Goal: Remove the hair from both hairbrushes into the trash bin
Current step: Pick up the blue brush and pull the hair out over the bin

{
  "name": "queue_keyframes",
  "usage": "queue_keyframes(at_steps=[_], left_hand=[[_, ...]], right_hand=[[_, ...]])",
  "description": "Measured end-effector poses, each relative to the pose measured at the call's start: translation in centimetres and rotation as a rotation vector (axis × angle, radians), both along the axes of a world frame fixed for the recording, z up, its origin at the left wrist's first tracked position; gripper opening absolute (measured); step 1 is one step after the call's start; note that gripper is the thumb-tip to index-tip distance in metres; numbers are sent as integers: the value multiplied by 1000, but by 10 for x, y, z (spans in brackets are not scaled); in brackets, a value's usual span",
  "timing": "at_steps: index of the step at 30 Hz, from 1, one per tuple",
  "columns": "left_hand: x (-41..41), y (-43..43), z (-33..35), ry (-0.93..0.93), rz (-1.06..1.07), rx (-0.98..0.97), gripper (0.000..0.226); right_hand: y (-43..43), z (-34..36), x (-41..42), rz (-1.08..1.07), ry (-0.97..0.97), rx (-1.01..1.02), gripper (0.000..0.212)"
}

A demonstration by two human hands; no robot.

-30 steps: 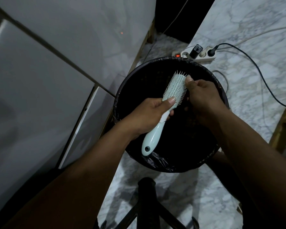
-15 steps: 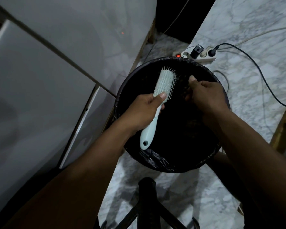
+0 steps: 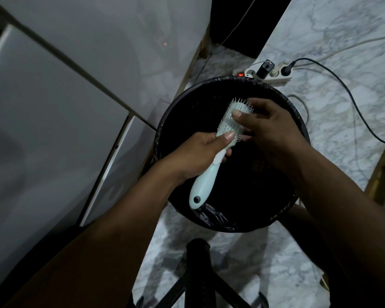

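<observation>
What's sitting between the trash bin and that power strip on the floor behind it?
Nothing, in the head view. The far rim of the trash bin nearly meets the power strip; only a thin strip of bare marble floor shows between them.

A pale mint hairbrush [image 3: 211, 165], a black-lined trash bin [image 3: 220, 218], a white-and-grey marbled floor [image 3: 342, 103], and a white power strip [image 3: 273, 77] with a red light.
</observation>
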State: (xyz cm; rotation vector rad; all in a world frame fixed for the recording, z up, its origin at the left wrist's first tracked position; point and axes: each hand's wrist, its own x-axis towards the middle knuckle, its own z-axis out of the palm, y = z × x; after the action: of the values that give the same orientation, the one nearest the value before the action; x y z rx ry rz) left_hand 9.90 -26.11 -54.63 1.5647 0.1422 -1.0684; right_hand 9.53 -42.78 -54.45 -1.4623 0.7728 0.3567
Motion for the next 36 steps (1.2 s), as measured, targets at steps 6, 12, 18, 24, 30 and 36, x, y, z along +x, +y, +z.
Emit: queue_keyframes(at_steps=[6, 12, 18, 24, 30, 36], left_hand=[[0, 1, 8, 121, -19, -121, 38], [0, 3, 7, 88, -73, -66, 39], [0, 5, 4, -5, -133, 4, 38], [-2, 4, 5, -8, -173, -6, 34], [-1, 7, 0, -22, -170, 39, 34], [-2, 10, -11, -141, -137, 192, 44]], right_hand=[[-8, -4, 1, -174, -124, -87, 16], [-11, 1, 4, -374, 97, 103, 34], [-6, -2, -1, 127, -117, -142, 29], [-9, -7, 0, -60, -148, -263, 16], [-10, -8, 3, -361, 69, -70, 27], [-10, -6, 4, -321, 109, -250, 47]])
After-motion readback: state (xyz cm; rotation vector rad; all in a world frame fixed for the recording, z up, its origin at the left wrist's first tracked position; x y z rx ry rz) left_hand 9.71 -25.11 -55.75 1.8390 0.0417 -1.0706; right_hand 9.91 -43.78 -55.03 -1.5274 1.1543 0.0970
